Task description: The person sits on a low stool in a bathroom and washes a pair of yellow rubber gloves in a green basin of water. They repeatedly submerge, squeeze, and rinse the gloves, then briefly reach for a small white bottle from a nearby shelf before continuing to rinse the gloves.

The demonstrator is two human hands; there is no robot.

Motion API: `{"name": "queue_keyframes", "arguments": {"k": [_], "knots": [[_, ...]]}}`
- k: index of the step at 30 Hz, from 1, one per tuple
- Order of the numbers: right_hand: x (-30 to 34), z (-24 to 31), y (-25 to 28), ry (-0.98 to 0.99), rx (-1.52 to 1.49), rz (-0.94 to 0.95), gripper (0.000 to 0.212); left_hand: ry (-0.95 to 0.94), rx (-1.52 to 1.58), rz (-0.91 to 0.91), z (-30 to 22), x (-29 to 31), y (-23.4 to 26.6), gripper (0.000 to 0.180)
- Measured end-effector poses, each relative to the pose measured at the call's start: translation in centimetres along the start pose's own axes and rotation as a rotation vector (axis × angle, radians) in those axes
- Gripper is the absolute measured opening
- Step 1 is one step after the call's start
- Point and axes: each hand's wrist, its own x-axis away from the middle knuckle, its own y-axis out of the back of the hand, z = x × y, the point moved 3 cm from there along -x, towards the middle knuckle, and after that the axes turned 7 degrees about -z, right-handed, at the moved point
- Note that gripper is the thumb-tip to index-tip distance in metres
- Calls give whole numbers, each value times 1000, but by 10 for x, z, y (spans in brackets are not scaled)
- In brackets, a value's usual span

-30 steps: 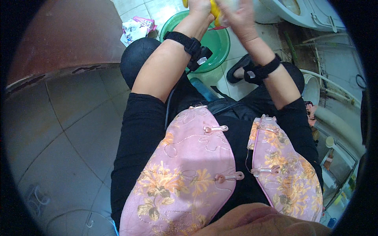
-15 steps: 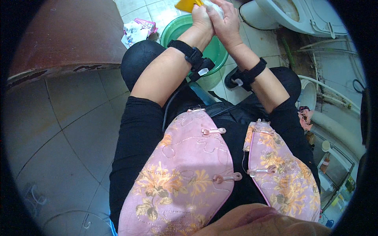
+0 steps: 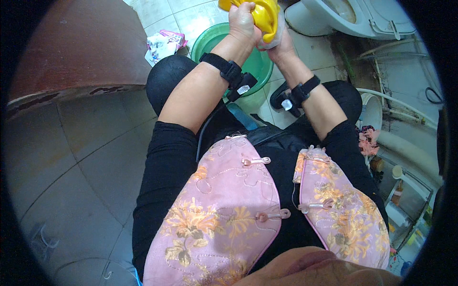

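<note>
A glossy yellow, limp thing with a whitish side is bunched up at the top edge; its kind I cannot make out. My left hand is closed on the yellow part from the left. From below and the right, my right hand holds the same thing, its fingers mostly hidden behind it. Beneath both hands stands a green basin on the tiles, partly covered by my left forearm.
A white and pink package lies left of the basin, near a dark red-brown panel. To the right are a white toilet, pipes, a white bucket and a rack of small items. My knees flank the basin.
The yellow thing has turned and come further into view, showing much more of its surface. My right hand has moved down and round beneath it; my left hand stays closed on it.
</note>
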Motion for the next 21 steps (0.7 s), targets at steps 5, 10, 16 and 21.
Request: {"name": "queue_keyframes", "arguments": {"k": [5,10,16,21], "knots": [[39,-16,-23,-351,-381,89,50,135,-78,-121,-7,1,-4,33],[32,18,-26,-284,-285,-44,62,-185,-617,-27,-3,2,0,31],[5,53,-13,-43,-161,-16,43,-620,-1364,132,8,-2,-2,32],[-5,56,-7,207,-58,-34,33,-397,-1176,208,8,7,-6,22]]}}
